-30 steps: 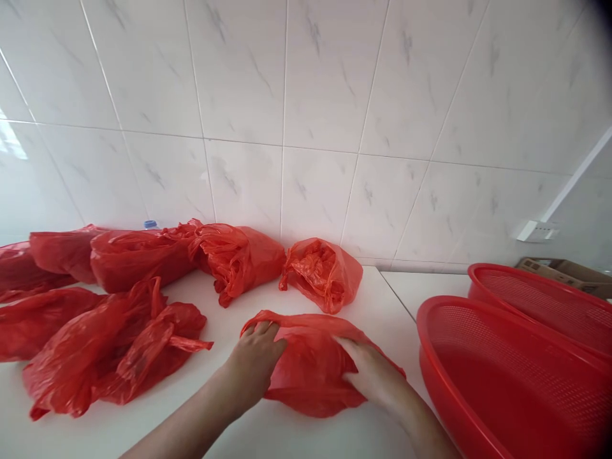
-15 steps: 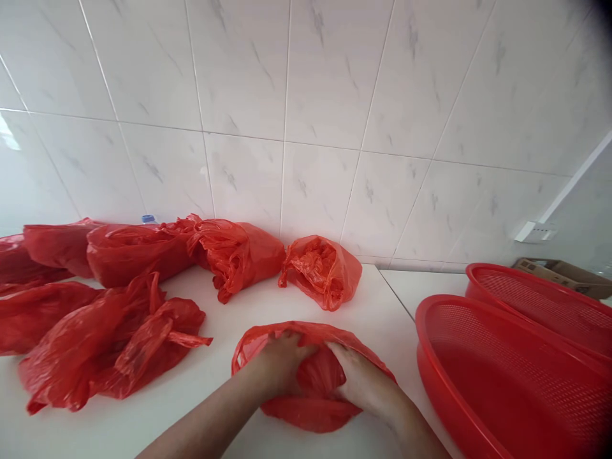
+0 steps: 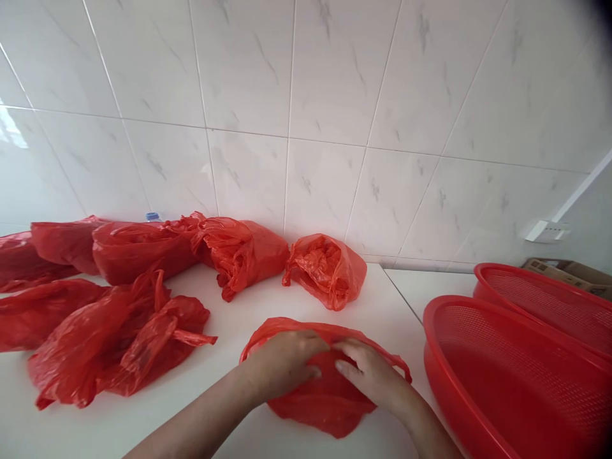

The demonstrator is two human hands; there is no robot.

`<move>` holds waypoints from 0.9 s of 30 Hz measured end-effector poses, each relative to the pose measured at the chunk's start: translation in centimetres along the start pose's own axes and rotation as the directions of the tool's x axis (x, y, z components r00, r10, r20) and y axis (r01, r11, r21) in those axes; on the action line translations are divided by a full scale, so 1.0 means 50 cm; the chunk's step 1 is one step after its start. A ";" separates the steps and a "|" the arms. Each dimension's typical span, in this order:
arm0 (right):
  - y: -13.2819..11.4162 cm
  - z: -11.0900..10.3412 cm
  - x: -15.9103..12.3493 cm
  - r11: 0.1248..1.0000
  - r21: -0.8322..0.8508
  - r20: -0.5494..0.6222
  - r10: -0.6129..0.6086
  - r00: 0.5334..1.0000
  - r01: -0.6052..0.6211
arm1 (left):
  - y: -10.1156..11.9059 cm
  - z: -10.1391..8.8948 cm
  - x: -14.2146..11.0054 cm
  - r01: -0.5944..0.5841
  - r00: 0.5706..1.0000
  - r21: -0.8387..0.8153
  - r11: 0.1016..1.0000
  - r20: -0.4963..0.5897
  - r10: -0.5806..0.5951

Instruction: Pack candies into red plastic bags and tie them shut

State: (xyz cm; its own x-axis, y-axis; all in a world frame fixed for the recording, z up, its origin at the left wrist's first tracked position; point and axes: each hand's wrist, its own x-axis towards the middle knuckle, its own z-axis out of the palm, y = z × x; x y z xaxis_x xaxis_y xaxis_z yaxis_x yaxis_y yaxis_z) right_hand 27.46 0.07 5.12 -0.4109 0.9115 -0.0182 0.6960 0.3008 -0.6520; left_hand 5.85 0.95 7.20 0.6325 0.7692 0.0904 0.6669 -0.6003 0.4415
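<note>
A red plastic bag [image 3: 329,411] lies on the white table in front of me, its mouth facing up and its rim loosely spread. Over the left part of the mouth is my left hand [image 3: 289,360], palm down, fingers bent and thumb apart from them. My right hand [image 3: 373,373] is at the right part of the mouth, its thumb and fingers separated. The fingertips of both hands point towards each other across the middle of the bag. Neither hand visibly grips anything. Whatever is inside the bag is hidden by the red plastic and my hands.
Several stuffed red bags, among them a small one [image 3: 327,271] and a crumpled one [image 3: 124,344], lie behind and left. A large red perforated basket [image 3: 440,363] stands right, another basket [image 3: 492,280] behind it. A cardboard box [image 3: 568,274] and tiled wall [image 3: 329,185] are beyond.
Both hands have come up from inside the bag to over its mouth, and their fingertips are closer together. The bag's rim has sagged and narrowed. The view has shifted slightly.
</note>
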 end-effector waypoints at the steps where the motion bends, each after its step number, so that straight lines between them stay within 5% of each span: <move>1: -0.001 0.005 0.000 0.999 0.004 0.005 -0.041 0.999 0.041 | -0.006 0.003 0.008 0.002 1.000 0.005 1.000 -0.025 -0.002; 6: 0.005 0.024 -0.003 0.998 -0.041 0.071 -0.043 0.997 0.046 | -0.073 0.018 0.044 0.169 0.982 0.076 0.983 -0.101 -0.161; 9: 0.003 0.020 -0.004 1.000 -0.010 0.050 -0.022 0.998 0.022 | -0.087 0.011 0.043 0.168 0.982 0.077 0.983 -0.103 -0.159; 14: -0.009 0.005 -0.002 0.994 0.102 -0.165 -0.016 0.986 0.033 | -0.046 -0.003 -0.020 -0.007 0.982 0.107 0.994 -0.189 0.027; 20: -0.007 0.013 0.000 0.982 -0.079 -0.451 -0.186 0.873 0.169 | -0.030 0.045 -0.112 -0.371 0.868 0.244 0.896 -0.251 0.428; 27: -0.055 0.006 -0.048 0.937 -0.205 -0.524 -0.350 0.777 0.284 | -0.049 0.079 -0.112 -0.292 0.898 0.247 0.924 -0.262 0.354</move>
State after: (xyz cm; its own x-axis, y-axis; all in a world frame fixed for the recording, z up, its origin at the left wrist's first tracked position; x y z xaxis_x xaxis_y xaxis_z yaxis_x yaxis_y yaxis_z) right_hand 26.37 -3.06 6.75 -0.2544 0.7499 0.6107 0.6562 0.5977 -0.4607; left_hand 2.21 -2.76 2.07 0.7007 0.5357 0.4713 0.5287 -0.8334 0.1611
